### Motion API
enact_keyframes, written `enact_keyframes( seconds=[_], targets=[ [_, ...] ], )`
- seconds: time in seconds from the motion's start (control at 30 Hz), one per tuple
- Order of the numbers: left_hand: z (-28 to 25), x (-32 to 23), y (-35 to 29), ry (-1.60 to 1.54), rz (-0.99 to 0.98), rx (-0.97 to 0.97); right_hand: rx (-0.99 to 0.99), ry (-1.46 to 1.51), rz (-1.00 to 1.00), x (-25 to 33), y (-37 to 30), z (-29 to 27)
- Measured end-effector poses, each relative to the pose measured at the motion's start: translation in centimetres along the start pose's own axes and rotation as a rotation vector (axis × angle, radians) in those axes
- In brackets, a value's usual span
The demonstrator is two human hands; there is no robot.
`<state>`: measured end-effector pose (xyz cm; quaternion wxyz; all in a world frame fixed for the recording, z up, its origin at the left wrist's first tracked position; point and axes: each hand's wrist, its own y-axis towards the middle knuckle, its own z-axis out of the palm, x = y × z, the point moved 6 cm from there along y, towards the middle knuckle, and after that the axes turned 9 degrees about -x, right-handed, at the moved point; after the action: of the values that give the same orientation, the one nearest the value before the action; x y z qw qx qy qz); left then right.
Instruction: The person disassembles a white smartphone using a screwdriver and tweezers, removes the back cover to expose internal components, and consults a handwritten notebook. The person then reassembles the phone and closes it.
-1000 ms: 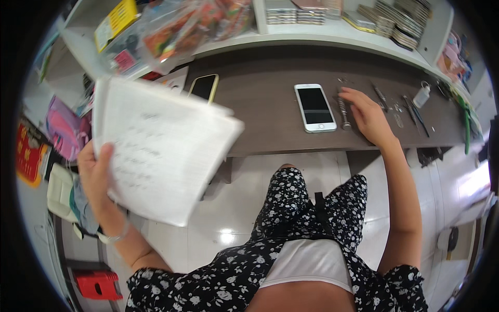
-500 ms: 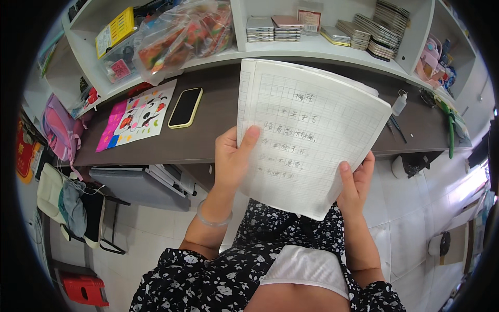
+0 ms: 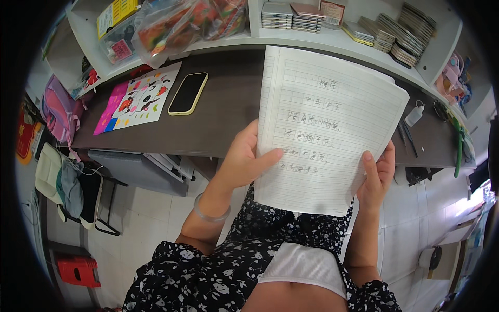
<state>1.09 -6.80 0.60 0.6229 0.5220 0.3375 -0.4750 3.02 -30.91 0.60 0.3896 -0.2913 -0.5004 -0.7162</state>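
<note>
An exercise notebook (image 3: 322, 192) with lined, handwritten pages is held up in front of me, over the near edge of the desk. My left hand (image 3: 247, 158) grips its left side, the thumb lying flat on the page and the fingers hidden behind. At the right edge, my right hand (image 3: 378, 174) pinches it with the thumb in front and the fingers curled behind. A smartphone (image 3: 188, 93) in a pale yellow case lies on the desk left of the notebook. Beside it is a colourful drawing (image 3: 140, 100) of a black-and-white animal.
The dark desk (image 3: 223, 78) runs under a white shelf holding stacked phones (image 3: 410, 34) and a plastic bag (image 3: 189, 26). A small squeeze bottle (image 3: 414, 115) and thin tools (image 3: 408, 138) lie at right. A chair (image 3: 78, 187) and a red stool (image 3: 78, 271) stand lower left.
The notebook has turned more upright and shifted slightly right in view, both hands moving with it. My left thumb now lies lower and further across the page.
</note>
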Motion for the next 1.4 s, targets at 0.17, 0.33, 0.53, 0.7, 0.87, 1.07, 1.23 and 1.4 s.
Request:
enact_keyframes(
  seconds=[0.17,0.33,0.53,0.7,0.87,1.07,1.23,1.4],
  targets=[
    [-0.4,0.3,1.5,0.001,-0.005,0.002,0.018,-0.060,-0.026,-0.6,1.5,0.2],
    [-0.7,1.3,3.2,0.116,0.057,-0.070,0.024,-0.086,-0.037,-2.2,3.2,-0.2],
    [-0.4,-2.5,2.5,0.749,0.692,-0.364,0.017,-0.103,-0.045,-2.9,3.3,-0.5],
    [2.0,-2.8,2.6,1.238,0.717,-0.218,0.028,-0.106,-0.039,-3.3,3.1,-0.4],
    [4.0,-2.6,2.7,1.392,0.573,-0.145,0.034,-0.124,-0.060,-3.2,2.9,-0.3],
    [4.5,-2.5,3.0,1.373,0.546,-0.128,0.011,-0.135,-0.058,-3.2,2.8,-0.5],
    [5.1,-3.2,1.9,1.360,0.610,-0.086,-0.006,-0.142,-0.061,-3.2,2.7,-0.5],
    [3.9,-3.0,-0.2,1.342,0.562,-0.053,-0.018,-0.155,-0.065,-3.5,2.7,-0.8]
  ],
)
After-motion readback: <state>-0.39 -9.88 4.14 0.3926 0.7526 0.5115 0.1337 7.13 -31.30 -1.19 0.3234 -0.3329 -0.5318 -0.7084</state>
